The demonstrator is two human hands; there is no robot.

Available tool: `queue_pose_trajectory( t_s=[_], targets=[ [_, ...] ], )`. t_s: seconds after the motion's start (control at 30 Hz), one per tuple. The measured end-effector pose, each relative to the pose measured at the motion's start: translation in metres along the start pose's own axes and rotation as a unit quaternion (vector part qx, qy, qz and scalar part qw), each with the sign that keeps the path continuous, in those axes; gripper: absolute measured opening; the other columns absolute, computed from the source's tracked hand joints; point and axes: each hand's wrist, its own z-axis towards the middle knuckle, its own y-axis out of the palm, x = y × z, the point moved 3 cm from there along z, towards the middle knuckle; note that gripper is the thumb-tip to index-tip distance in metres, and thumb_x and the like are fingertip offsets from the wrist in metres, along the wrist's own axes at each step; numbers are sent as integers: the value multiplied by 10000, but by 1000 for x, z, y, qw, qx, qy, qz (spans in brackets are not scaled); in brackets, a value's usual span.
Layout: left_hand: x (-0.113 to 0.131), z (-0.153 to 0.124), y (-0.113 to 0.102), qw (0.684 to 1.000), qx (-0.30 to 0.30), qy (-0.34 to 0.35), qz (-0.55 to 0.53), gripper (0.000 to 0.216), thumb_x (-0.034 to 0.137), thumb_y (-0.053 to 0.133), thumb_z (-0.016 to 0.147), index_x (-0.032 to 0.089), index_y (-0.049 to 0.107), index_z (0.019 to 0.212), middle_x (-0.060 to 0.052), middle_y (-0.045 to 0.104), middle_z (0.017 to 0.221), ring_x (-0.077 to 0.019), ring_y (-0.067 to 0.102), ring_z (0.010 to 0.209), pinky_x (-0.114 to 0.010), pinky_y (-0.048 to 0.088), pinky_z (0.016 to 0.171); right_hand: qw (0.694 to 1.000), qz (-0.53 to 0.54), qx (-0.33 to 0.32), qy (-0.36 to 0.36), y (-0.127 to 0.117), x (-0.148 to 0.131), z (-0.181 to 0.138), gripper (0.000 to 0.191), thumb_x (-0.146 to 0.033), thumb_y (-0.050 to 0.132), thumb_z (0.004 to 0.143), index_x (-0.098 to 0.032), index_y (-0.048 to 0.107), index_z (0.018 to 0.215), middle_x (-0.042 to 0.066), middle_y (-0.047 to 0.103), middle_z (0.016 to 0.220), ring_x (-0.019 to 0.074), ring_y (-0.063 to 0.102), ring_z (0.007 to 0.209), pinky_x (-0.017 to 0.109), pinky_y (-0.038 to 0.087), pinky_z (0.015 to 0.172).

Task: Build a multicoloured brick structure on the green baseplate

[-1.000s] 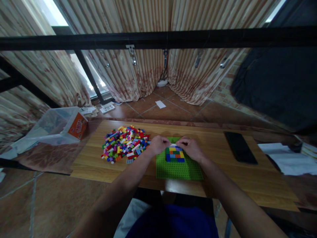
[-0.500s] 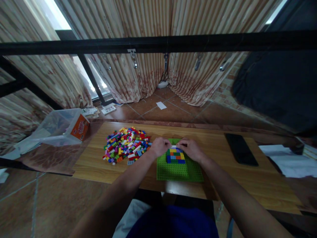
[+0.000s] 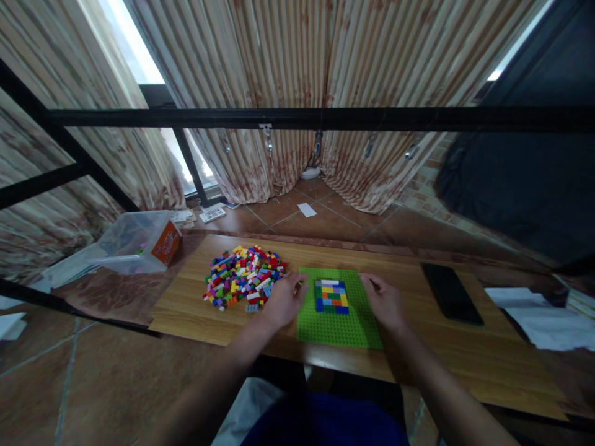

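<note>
A green studded baseplate (image 3: 334,331) lies on the wooden table, bearing a flat rectangle of toy bricks (image 3: 331,296) in blue, yellow, green, orange and other colours. A white brick (image 3: 330,282) sits along the far side of that rectangle. My left hand (image 3: 284,298) is at the plate's left edge, close to the loose bricks (image 3: 244,274); its fingers are loosely bent and apart, with nothing visible in them. By the right edge of the plate is my right hand (image 3: 385,301), half curled, fingers and thumb apart, also with nothing visible in it.
To the right on the table (image 3: 288,348) lies a black phone (image 3: 452,293). A clear plastic box (image 3: 139,241) with an orange label stands beyond the table's left end. White papers (image 3: 534,313) lie at the far right. A black metal bar (image 3: 297,118) crosses beyond the table.
Both hands have drawn apart from the white brick at the far side of the brick rectangle, left hand to the left, right hand to the right. The view has tilted up slightly.
</note>
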Motion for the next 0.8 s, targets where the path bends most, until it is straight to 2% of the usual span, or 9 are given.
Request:
queue_pose_trajectory(
  t_s=[0.17,0.27,0.33,0.57,0.67,0.8],
  targets=[
    [-13,-65,2,999,-11,-27,-45,217,196,481,880,215,655,1008,-68,674,948,-179,643,846,-294,528,775,998,-52,35,16,-22,18,-42,378,-492,451,890,-206,691,951,118,706,1026,266,646,957,416,492,864],
    [-21,-92,1,998,5,-52,-26,226,203,474,892,245,638,1041,-66,672,1026,-188,641,934,-302,523,836,995,-87,43,8,-23,18,-66,358,-489,459,887,-219,685,957,113,692,1022,272,641,957,442,499,867],
    [-27,-103,-6,997,33,-67,-6,227,202,462,900,257,631,1041,-61,669,1051,-189,636,974,-303,514,869,994,-97,39,-28,-17,9,-80,338,-484,471,886,-236,682,976,108,684,1034,283,627,996,472,490,898],
    [-59,-114,-46,975,140,-147,91,172,192,479,882,225,624,968,-61,653,996,-191,642,893,-316,531,806,983,-90,-64,-149,29,-33,-117,223,-399,529,888,-333,687,1030,77,662,1142,302,607,1049,518,498,895],
    [-67,-111,-51,969,139,-162,127,187,175,525,849,223,618,1005,-57,638,1041,-201,635,930,-321,528,817,978,-109,-73,-161,43,-35,-121,232,-379,525,892,-320,694,1039,89,657,1146,309,607,1039,526,494,894],
    [-69,-104,-48,966,118,-171,155,217,194,562,842,226,617,1050,-58,632,1056,-208,627,972,-316,517,844,974,-141,-63,-166,48,-30,-120,262,-397,496,906,-288,696,1036,94,644,1162,301,604,1040,508,493,895]
  ],
)
